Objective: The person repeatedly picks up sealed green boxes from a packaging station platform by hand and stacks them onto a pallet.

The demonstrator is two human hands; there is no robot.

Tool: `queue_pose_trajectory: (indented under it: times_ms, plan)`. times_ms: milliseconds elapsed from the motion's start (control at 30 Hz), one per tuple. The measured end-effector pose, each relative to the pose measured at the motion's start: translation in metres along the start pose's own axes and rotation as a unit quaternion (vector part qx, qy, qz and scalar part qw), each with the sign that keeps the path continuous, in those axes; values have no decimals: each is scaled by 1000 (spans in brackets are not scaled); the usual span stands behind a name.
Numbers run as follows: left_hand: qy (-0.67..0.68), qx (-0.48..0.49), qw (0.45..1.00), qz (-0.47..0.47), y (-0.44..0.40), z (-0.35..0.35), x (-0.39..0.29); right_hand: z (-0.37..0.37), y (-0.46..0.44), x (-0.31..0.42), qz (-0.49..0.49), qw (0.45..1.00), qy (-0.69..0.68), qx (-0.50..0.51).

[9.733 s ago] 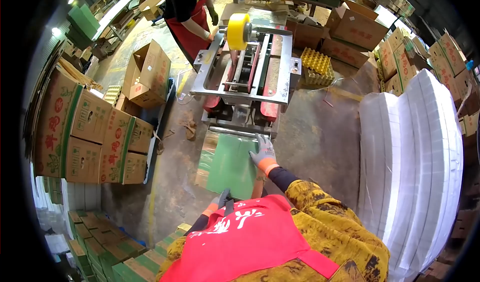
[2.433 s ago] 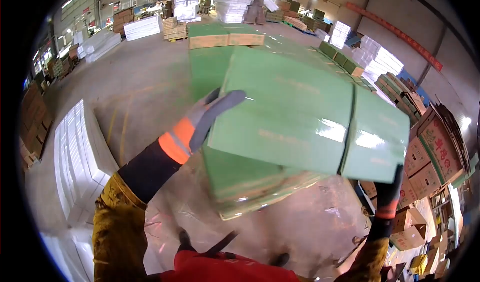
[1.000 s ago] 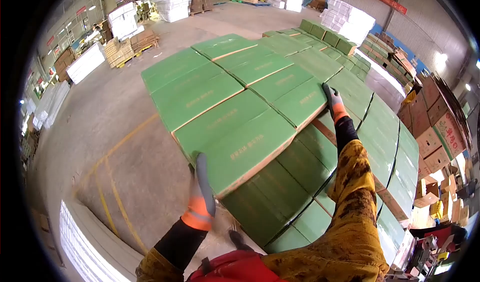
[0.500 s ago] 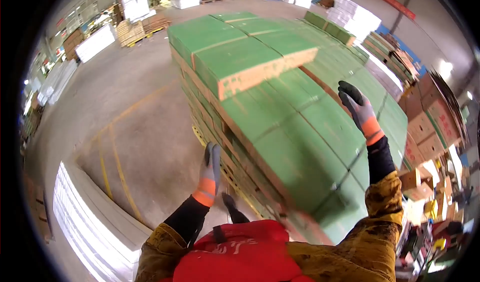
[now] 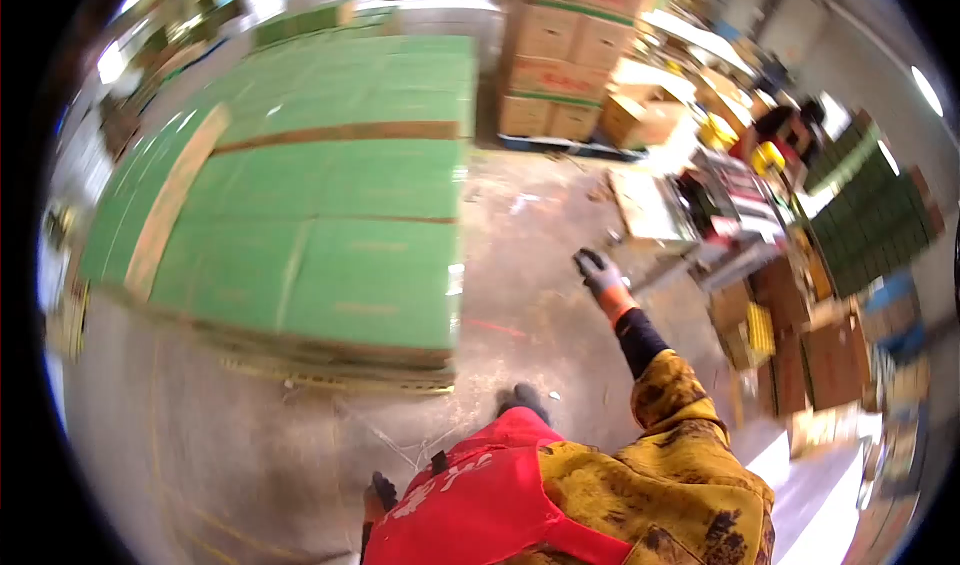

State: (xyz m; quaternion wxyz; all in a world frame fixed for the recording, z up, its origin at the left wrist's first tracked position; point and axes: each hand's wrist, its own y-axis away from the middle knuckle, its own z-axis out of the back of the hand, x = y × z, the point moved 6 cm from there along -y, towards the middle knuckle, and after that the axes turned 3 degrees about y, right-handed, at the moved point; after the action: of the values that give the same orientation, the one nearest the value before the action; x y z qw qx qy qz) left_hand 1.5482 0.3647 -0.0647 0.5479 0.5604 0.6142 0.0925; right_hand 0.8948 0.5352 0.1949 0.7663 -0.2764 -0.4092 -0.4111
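Going left to right, I've got the green boxes [image 5: 370,275] stacked on a pallet [image 5: 330,379], filling it out to its near right corner. Left hand [image 5: 380,491] hangs low by the red apron [image 5: 465,490], apart from the stack; partly hidden, can't tell what its fingers do. Right hand [image 5: 602,277] is out over the floor, fingers loosely bent, nothing seen in them, nearest the table [image 5: 645,205]. To step well, I'd keep mid-gap between pallet and table, strides short, right sleeve [image 5: 680,395] clear of the table's near corner.

Around: thin pale strands [image 5: 413,459] on the floor by the pallet's near right corner, likely snag for the shoe [image 5: 524,402]; brown cartons [image 5: 570,70] beyond the pallet's right edge; machine [image 5: 735,180] beside the table, blocking straight passage; yellow trays [image 5: 757,333]; a co-worker [image 5: 795,135] behind the machine; another green stack [image 5: 875,230] far right, blurred.
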Motion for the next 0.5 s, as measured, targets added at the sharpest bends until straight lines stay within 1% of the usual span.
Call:
queue_pose_trajectory:
  times_ms: [33,100,167,233,300,333,367,433,467,500]
  plan:
    - [-38,-37,999,12,-12,-15,4,9,9,-44,-13,998,61,-11]
    - [-94,-81,991,40,-37,-48,13,41,24,-108,-128,985,109,-26]
    - [-130,-100,985,56,-75,-96,19,84,13,-160,-149,973,173,-38]
    - [-155,-110,980,59,-125,-154,18,128,-26,-221,-168,969,175,-48]
    - [-175,-115,976,51,-182,-227,10,172,-78,-273,-145,966,199,-82]
    - [-184,-115,975,46,-211,-265,5,197,-113,-301,-140,970,182,-83]
    - [-197,-109,974,36,-239,-301,1,217,-129,-327,-148,972,164,-78]
    - [-221,-90,971,13,-287,-381,-20,262,-160,-357,-202,962,169,-78]
    - [-227,-72,971,-8,-311,-423,-34,278,-177,-371,-179,968,156,-80]
    - [-231,-54,971,-28,-328,-458,-46,291,-186,-373,-167,966,172,-98]
